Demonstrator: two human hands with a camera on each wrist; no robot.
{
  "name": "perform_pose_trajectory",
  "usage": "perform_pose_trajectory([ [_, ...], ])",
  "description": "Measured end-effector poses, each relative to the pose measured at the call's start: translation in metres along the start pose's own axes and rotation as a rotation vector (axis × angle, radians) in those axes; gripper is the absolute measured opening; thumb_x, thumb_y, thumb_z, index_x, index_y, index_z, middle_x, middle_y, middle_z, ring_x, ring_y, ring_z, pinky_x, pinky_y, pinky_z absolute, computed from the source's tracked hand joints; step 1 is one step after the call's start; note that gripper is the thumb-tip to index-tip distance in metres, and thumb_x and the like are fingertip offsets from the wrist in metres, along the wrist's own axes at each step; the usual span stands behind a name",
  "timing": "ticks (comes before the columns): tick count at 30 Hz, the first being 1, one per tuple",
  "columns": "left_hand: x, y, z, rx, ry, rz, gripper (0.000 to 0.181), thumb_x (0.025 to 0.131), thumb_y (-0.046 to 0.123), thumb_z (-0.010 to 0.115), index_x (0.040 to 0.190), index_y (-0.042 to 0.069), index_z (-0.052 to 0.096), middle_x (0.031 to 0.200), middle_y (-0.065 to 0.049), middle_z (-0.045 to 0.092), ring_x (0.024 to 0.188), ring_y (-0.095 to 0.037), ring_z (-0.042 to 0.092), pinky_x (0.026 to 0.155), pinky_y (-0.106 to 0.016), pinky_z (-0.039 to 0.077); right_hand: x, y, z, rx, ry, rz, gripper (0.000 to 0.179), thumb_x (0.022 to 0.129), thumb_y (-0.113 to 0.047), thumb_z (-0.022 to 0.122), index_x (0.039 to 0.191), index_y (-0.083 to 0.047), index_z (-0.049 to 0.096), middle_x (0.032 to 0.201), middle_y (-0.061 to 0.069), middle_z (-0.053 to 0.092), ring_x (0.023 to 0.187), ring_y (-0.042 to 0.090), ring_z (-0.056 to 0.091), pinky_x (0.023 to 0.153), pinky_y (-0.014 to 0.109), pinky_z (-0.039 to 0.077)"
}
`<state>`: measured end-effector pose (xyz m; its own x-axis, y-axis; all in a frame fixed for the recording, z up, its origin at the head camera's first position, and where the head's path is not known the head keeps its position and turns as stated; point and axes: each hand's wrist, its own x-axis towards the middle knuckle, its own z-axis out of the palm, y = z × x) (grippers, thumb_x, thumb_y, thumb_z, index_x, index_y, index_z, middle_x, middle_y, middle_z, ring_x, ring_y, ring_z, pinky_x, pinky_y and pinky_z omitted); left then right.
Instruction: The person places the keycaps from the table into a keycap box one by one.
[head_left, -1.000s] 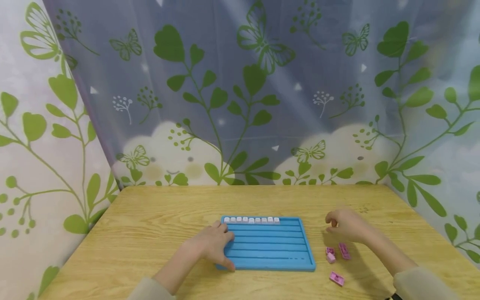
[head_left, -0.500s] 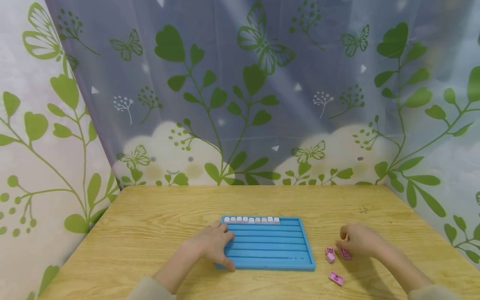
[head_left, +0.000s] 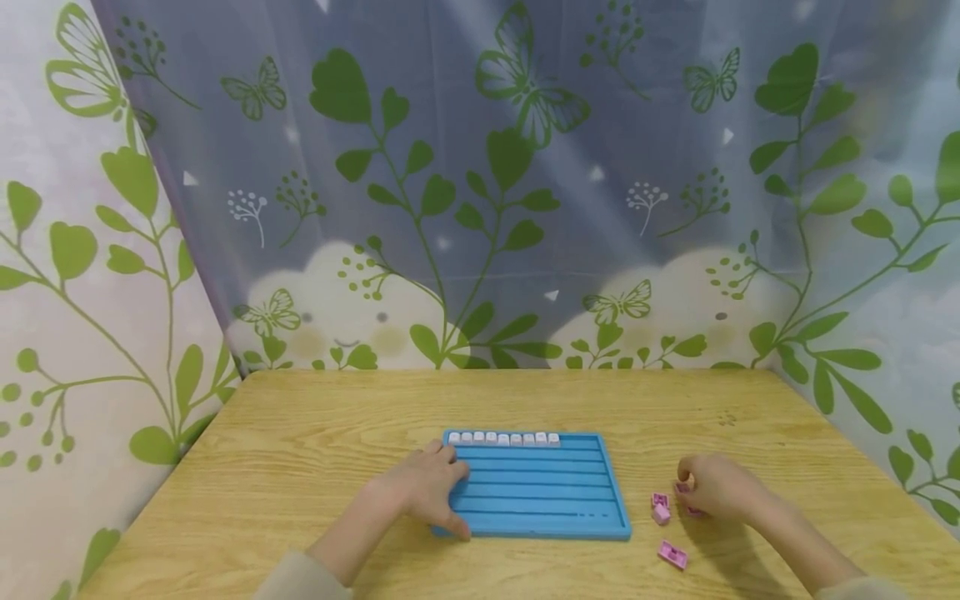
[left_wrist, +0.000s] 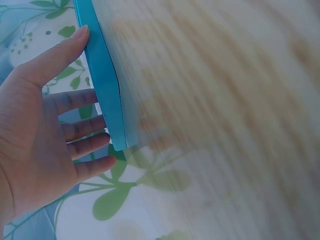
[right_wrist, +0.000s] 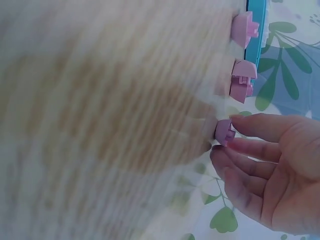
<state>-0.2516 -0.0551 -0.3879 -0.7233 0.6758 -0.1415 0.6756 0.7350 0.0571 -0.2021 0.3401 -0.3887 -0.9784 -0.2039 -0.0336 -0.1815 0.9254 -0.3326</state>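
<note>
A blue ridged tray [head_left: 532, 490] lies on the table, with a row of white keycaps [head_left: 503, 439] along its far edge. My left hand [head_left: 429, 487] rests against the tray's left side, thumb on the near corner; in the left wrist view its fingers [left_wrist: 82, 128] extend towards the blue edge [left_wrist: 106, 85]. To the tray's right, my right hand [head_left: 723, 487] pinches a pink keycap [right_wrist: 223, 131] between thumb and index finger, down at the tabletop. In the head view the hand partly hides that keycap.
Beside the right hand lie small pink keycaps [head_left: 660, 508], two of them touching. A longer pink keycap [head_left: 672, 555] lies nearer the front. Behind the wooden table [head_left: 337, 408] hangs a leaf-patterned curtain [head_left: 420, 250].
My right hand has come down and towards me onto the pink keycap at the right and pinches it. The left hand and the tray stay in place.
</note>
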Motion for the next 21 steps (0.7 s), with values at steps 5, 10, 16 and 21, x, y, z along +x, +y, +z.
perform_pose_trajectory([
  [5, 0.0005, 0.0001, -0.0004, 0.004, 0.006, 0.003, 0.075, 0.068, 0.064, 0.068, 0.121, 0.013, 0.057, 0.103, 0.000, 0.047, 0.093, -0.014, 0.038, 0.084, -0.034, 0.041, 0.0011, -0.0003, 0.0007, -0.005, 0.004, 0.008, 0.018, 0.080, -0.007, 0.067, 0.092, 0.004, 0.061, 0.057, -0.003, 0.051, 0.050, 0.011, 0.046, 0.048, 0.026, 0.039],
  [10, 0.0008, 0.0004, 0.0003, 0.010, 0.008, 0.005, 0.075, 0.067, 0.065, 0.068, 0.121, 0.013, 0.057, 0.103, 0.000, 0.048, 0.093, -0.014, 0.039, 0.083, -0.033, 0.042, 0.0031, 0.0004, 0.0021, -0.036, 0.006, 0.005, 0.012, 0.077, -0.005, 0.067, 0.088, 0.000, 0.063, 0.065, -0.001, 0.053, 0.055, 0.013, 0.046, 0.053, 0.028, 0.041],
  [16, 0.0008, 0.0008, 0.0009, 0.016, 0.010, 0.002, 0.075, 0.067, 0.065, 0.068, 0.120, 0.014, 0.058, 0.103, 0.000, 0.048, 0.093, -0.014, 0.038, 0.082, -0.033, 0.042, 0.0048, 0.0014, 0.0037, -0.082, 0.030, -0.025, 0.009, 0.077, -0.006, 0.067, 0.084, -0.005, 0.061, 0.070, -0.001, 0.055, 0.059, 0.012, 0.046, 0.053, 0.029, 0.041],
  [21, 0.0010, 0.0004, 0.0009, 0.014, 0.007, 0.002, 0.075, 0.067, 0.066, 0.068, 0.120, 0.014, 0.057, 0.103, 0.000, 0.048, 0.093, -0.014, 0.038, 0.082, -0.034, 0.042, 0.0060, 0.0003, 0.0024, -0.075, 0.067, -0.027, 0.007, 0.081, -0.009, 0.065, 0.086, -0.006, 0.060, 0.067, -0.002, 0.055, 0.054, 0.011, 0.045, 0.047, 0.026, 0.038],
])
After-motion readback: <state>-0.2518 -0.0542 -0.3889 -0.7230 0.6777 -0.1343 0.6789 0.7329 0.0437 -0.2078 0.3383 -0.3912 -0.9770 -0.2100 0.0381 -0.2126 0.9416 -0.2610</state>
